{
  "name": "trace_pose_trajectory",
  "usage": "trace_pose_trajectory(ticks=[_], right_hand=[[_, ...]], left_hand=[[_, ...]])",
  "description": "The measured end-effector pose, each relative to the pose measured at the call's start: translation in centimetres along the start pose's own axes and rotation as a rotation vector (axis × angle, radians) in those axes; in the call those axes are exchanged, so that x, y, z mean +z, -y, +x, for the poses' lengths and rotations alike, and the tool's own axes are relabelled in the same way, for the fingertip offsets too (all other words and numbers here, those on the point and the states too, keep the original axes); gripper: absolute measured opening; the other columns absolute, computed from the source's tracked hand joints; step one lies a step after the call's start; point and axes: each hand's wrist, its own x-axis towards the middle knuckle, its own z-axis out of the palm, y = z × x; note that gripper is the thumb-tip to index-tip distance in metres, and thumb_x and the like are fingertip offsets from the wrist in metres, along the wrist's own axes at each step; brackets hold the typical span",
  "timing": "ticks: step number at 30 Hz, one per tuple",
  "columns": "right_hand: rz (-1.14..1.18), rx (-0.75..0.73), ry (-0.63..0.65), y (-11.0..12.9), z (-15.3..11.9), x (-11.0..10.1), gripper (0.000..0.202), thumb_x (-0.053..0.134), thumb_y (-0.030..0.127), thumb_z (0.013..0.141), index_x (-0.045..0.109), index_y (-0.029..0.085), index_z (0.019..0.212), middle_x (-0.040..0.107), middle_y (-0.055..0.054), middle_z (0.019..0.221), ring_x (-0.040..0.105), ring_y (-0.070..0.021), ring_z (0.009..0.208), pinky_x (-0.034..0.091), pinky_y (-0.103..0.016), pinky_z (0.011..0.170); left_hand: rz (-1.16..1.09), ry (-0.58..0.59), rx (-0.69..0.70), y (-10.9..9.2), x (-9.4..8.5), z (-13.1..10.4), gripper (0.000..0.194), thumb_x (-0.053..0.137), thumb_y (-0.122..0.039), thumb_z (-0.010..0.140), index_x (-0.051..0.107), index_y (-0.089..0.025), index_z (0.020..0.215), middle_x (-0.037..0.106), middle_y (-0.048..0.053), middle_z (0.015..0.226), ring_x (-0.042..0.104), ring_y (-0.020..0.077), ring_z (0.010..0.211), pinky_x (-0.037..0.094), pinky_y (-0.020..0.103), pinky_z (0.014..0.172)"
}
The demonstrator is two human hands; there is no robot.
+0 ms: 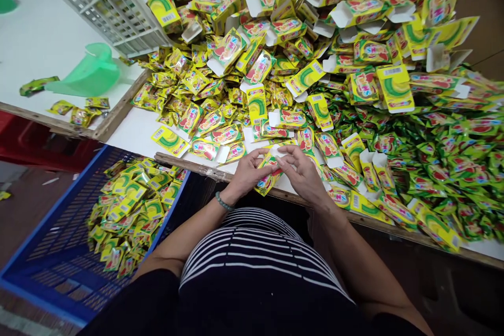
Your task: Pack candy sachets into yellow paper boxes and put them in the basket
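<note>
At the table's front edge, both my hands hold one small yellow-and-green candy box (268,179) with a white flap at its top end. My left hand (252,172), a beaded bracelet at its wrist, pinches the box from the left. From the right, my right hand (298,169) has its thumb and fingers at the flap end. Around my hands lie more small printed boxes (256,104), several with open white flaps. Small yellow candy packets (169,84) are heaped to the left, and green candy packets (444,163) to the right.
Below the table at left stands a blue crate (51,231) holding a pile of filled-looking boxes (126,205). A green scoop (88,73) rests on the white table at upper left, beside a white plastic basket (118,16). A wooden strip (197,166) edges the table.
</note>
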Motion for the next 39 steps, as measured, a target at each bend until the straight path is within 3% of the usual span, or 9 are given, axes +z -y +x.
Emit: trace_pose_trajectory(ticks=[2,4,8,12,16,22,27,31,39], right_hand=[[0.0,-0.03,-0.177,-0.4,-0.3,0.4,0.033,0.06,0.045,0.085,0.06,0.024,0.11,0.068,-0.007,0.107,0.061,-0.0251,0.106,0.047,-0.045,0.094],[0.071,-0.001,-0.24,-1.0,-0.5,1.0,0.035,0.063,0.047,0.083,0.062,0.024,0.109,0.065,-0.008,0.114,0.06,-0.0245,0.106,0.05,-0.043,0.089],[0.282,0.085,-0.084,-2.1,-0.8,2.2,0.031,0.061,0.049,0.084,0.065,0.023,0.1,0.067,-0.005,0.099,0.064,-0.0177,0.082,0.053,-0.034,0.076],[0.323,0.119,0.029,-2.2,-0.5,2.1,0.029,0.062,0.051,0.083,0.065,0.023,0.093,0.067,-0.001,0.08,0.064,-0.0176,0.076,0.053,-0.032,0.072],[0.276,0.098,0.0,-1.4,0.1,1.3,0.038,0.065,0.046,0.082,0.063,0.025,0.113,0.073,-0.003,0.093,0.066,-0.0191,0.081,0.054,-0.036,0.078],[0.218,0.062,0.017,-0.9,0.2,0.9,0.023,0.066,0.045,0.081,0.074,0.024,0.088,0.075,-0.004,0.092,0.068,-0.0211,0.087,0.053,-0.039,0.082],[0.412,0.246,-0.053,-1.4,0.6,1.2,0.031,0.081,0.048,0.063,0.072,0.021,0.076,0.073,-0.003,0.074,0.066,-0.0182,0.068,0.055,-0.036,0.07],[0.52,0.331,-0.055,-1.5,0.8,1.0,0.031,0.085,0.045,0.057,0.072,0.022,0.073,0.074,-0.003,0.076,0.067,-0.0188,0.07,0.056,-0.038,0.074],[0.378,0.194,-0.005,-2.3,-0.8,1.1,0.03,0.063,0.05,0.081,0.077,0.024,0.085,0.074,-0.001,0.079,0.065,-0.018,0.072,0.053,-0.034,0.067]], left_hand=[[-0.031,-0.041,0.059,-0.3,0.0,-0.1,0.072,0.082,-0.041,0.064,0.047,-0.019,0.123,0.067,-0.003,0.07,0.063,0.0127,0.06,0.048,0.023,0.06],[-0.051,-0.068,0.148,-0.6,0.0,-0.3,0.071,0.079,-0.041,0.069,0.04,-0.023,0.125,0.065,-0.005,0.071,0.063,0.012,0.061,0.048,0.022,0.06],[0.008,-0.081,0.236,-0.5,-0.3,-0.4,0.049,0.076,-0.042,0.071,0.049,-0.021,0.107,0.062,-0.004,0.069,0.058,0.0092,0.06,0.044,0.02,0.059],[0.064,0.001,0.16,-0.3,-0.8,-0.2,0.044,0.076,-0.044,0.07,0.053,-0.019,0.097,0.06,-0.005,0.064,0.052,0.0072,0.052,0.038,0.019,0.052],[-0.022,-0.017,0.137,-0.5,-0.9,-0.2,0.053,0.077,-0.044,0.068,0.045,-0.021,0.105,0.062,-0.007,0.067,0.056,0.0076,0.055,0.043,0.019,0.057],[-0.031,-0.099,0.111,-0.3,-0.9,-0.4,0.058,0.081,-0.039,0.062,0.044,-0.02,0.102,0.064,-0.007,0.066,0.058,0.0075,0.054,0.044,0.019,0.056],[-0.025,-0.097,0.095,-0.3,-0.9,-0.5,0.058,0.083,-0.038,0.06,0.049,-0.018,0.102,0.066,-0.004,0.069,0.061,0.0084,0.057,0.046,0.02,0.059],[0.008,-0.026,0.111,-0.5,-1.0,-0.6,0.054,0.083,-0.039,0.062,0.055,-0.016,0.102,0.067,-0.002,0.071,0.062,0.0082,0.06,0.046,0.019,0.059],[-0.047,-0.051,0.136,-0.2,-1.1,-0.8,0.052,0.081,-0.041,0.065,0.058,-0.016,0.105,0.068,-0.001,0.072,0.062,0.0083,0.061,0.046,0.019,0.059]])
